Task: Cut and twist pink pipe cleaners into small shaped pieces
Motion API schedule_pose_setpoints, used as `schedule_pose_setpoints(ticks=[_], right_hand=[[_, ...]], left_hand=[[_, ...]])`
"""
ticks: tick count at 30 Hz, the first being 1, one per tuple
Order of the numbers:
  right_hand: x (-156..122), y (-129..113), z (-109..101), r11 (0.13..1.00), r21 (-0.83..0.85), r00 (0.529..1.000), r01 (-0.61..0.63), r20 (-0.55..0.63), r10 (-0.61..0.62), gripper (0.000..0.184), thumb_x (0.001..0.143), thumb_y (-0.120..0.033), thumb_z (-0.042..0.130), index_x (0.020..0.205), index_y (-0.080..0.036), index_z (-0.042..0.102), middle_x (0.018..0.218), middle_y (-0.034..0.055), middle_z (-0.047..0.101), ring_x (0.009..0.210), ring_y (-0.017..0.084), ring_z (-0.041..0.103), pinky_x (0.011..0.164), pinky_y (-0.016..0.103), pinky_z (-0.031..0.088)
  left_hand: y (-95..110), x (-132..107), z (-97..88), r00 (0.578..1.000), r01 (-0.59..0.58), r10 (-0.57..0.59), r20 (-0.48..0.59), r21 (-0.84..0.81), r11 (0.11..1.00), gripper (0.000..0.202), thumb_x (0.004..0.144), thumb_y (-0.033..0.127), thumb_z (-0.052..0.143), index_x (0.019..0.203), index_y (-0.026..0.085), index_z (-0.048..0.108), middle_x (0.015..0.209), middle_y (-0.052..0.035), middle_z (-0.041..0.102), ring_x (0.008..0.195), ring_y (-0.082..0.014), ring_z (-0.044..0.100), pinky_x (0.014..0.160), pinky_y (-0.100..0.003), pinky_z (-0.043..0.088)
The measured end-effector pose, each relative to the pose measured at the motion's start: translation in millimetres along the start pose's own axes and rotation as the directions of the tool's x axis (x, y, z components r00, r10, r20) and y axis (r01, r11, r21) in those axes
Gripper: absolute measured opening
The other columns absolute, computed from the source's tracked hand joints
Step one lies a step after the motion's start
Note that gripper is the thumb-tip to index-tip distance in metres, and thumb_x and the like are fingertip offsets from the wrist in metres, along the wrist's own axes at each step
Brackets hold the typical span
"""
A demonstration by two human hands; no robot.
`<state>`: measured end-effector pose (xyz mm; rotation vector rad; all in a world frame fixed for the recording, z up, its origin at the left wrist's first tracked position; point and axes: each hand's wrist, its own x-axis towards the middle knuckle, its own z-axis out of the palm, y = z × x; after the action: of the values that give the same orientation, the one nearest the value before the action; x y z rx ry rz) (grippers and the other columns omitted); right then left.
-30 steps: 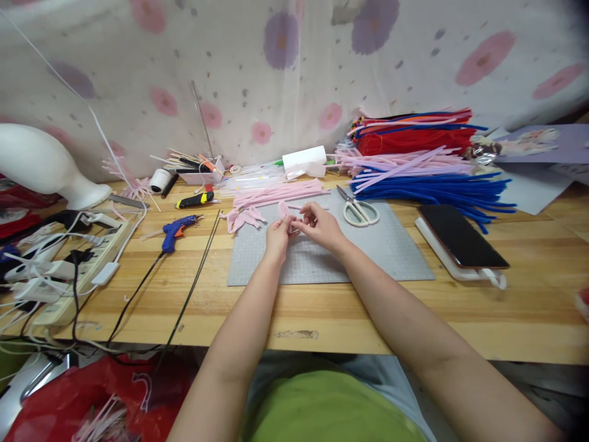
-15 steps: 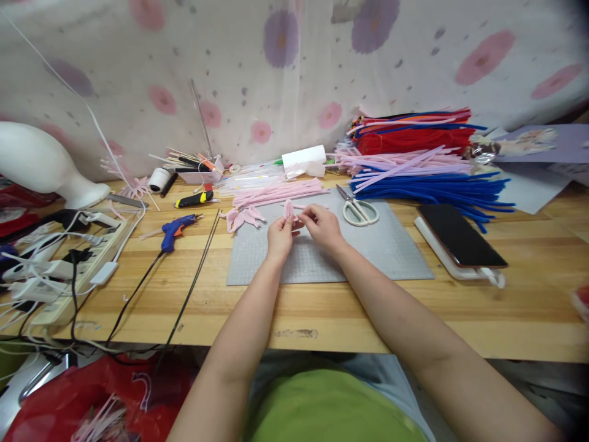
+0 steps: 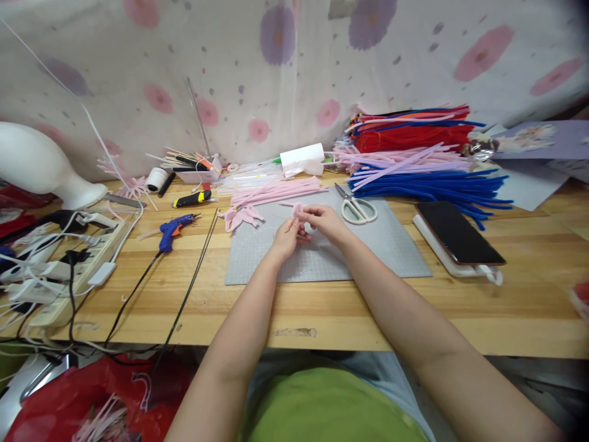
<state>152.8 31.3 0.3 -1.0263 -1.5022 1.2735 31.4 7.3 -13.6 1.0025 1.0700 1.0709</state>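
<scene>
Above the grey cutting mat (image 3: pixel 257 261), my left hand (image 3: pixel 286 238) and my right hand (image 3: pixel 323 221) meet around a bent pink pipe cleaner (image 3: pixel 297 209). Fingers of both hands are closed on it, and they cover most of its lower part. Left of my hands, shaped pink pipe-cleaner pieces (image 3: pixel 242 217) lie at the mat's upper left corner. Straight pink pipe cleaners (image 3: pixel 278 191) lie in a bundle along the mat's far edge. Scissors with pale handles (image 3: pixel 359 210) rest on the mat to the right of my right hand.
At left lie a blue glue gun (image 3: pixel 172 232), a yellow-black utility knife (image 3: pixel 191 199), thin dark rods (image 3: pixel 196 276) and a cabled power strip (image 3: pixel 83 276). Blue pipe cleaners (image 3: pixel 427 189) are heaped at back right. A phone (image 3: pixel 460 233) lies on a white block at right.
Both hands have shifted slightly right and turned. The right fingers have come over the pink pipe cleaner, which stood up as a loop before and now looks lower and more covered.
</scene>
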Motion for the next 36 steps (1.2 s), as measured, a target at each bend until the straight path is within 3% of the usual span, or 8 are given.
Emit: schedule_pose_setpoints(ticks=[3,7,11,14,19,26,32,36], right_hand=[[-1,-1,5,0.999,-0.050,0.997,-0.006,-0.071,0.003,0.031,0.063,-0.045,0.062,0.053,-0.016,0.056,0.048,-0.0025,0.051,0.048,0.009,0.043,0.049,0.023,0.032],[-2,1,7,0.999,0.024,0.990,-0.046,-0.131,0.049,0.033,0.061,-0.048,0.062,0.051,-0.018,0.052,0.044,-0.0027,0.049,0.041,0.009,0.041,0.042,0.024,0.029],[1,5,8,0.997,0.080,0.986,-0.016,-0.166,0.029,0.032,0.058,-0.046,0.063,0.051,-0.018,0.050,0.047,-0.0023,0.049,0.044,0.009,0.043,0.045,0.024,0.032],[5,9,9,0.999,0.022,0.967,0.042,-0.251,-0.036,0.029,0.057,-0.042,0.063,0.050,-0.017,0.050,0.051,-0.0024,0.049,0.050,0.009,0.043,0.052,0.023,0.035],[6,10,9,0.999,-0.034,0.955,0.026,-0.295,-0.034,0.028,0.058,-0.041,0.061,0.050,-0.017,0.049,0.052,-0.0026,0.048,0.052,0.008,0.042,0.053,0.023,0.034],[3,7,10,0.999,0.042,0.961,0.017,-0.276,-0.005,0.023,0.057,-0.036,0.061,0.053,-0.016,0.051,0.051,-0.0034,0.047,0.050,0.008,0.042,0.052,0.023,0.034],[2,1,11,1.000,-0.008,0.957,0.029,-0.288,-0.030,0.024,0.059,-0.036,0.060,0.051,-0.016,0.049,0.050,-0.0037,0.047,0.049,0.008,0.041,0.050,0.022,0.032],[1,1,13,0.999,-0.023,0.951,0.023,-0.309,-0.029,0.024,0.058,-0.036,0.060,0.051,-0.016,0.048,0.050,-0.0043,0.044,0.048,0.007,0.039,0.048,0.022,0.031]], left_hand=[[-1,-1,1.6,0.998,0.016,-0.016,0.061,-0.003,1.000,0.026,0.079,0.041,0.048,0.076,0.016,0.047,0.061,0.0037,0.049,0.054,-0.0093,0.056,0.062,-0.028,0.049],[1,-1,-1.7,0.986,0.031,-0.020,0.165,-0.069,0.997,0.033,0.079,0.047,0.045,0.079,0.014,0.052,0.064,-0.0002,0.055,0.062,-0.0128,0.059,0.067,-0.032,0.050],[4,-1,-6.5,0.986,0.049,-0.028,0.164,-0.128,0.991,0.027,0.074,0.040,0.055,0.075,0.013,0.057,0.065,-0.0017,0.058,0.065,-0.0144,0.061,0.069,-0.032,0.050],[4,-2,-8.6,0.984,0.084,-0.052,0.172,-0.182,0.980,0.024,0.071,0.036,0.061,0.072,0.012,0.058,0.067,-0.0028,0.060,0.067,-0.0144,0.062,0.070,-0.031,0.050],[3,-4,-8.6,0.984,0.081,-0.056,0.171,-0.146,0.986,0.026,0.068,0.036,0.064,0.074,0.011,0.060,0.071,-0.0044,0.061,0.070,-0.0140,0.062,0.069,-0.029,0.049],[4,-6,-5.7,0.978,0.070,-0.035,0.205,-0.168,0.983,0.023,0.067,0.031,0.066,0.074,0.010,0.061,0.062,0.0015,0.052,0.066,-0.0087,0.056,0.071,-0.030,0.051],[7,-7,-1.8,0.994,0.060,-0.048,0.098,-0.119,0.991,0.022,0.068,0.029,0.065,0.079,0.010,0.063,0.070,-0.0037,0.063,0.072,-0.0147,0.062,0.066,-0.030,0.051],[6,-7,0.5,0.991,0.100,-0.087,0.105,-0.126,0.987,0.017,0.073,0.028,0.060,0.079,0.011,0.062,0.075,-0.0063,0.067,0.068,-0.0166,0.064,0.058,-0.027,0.050]])
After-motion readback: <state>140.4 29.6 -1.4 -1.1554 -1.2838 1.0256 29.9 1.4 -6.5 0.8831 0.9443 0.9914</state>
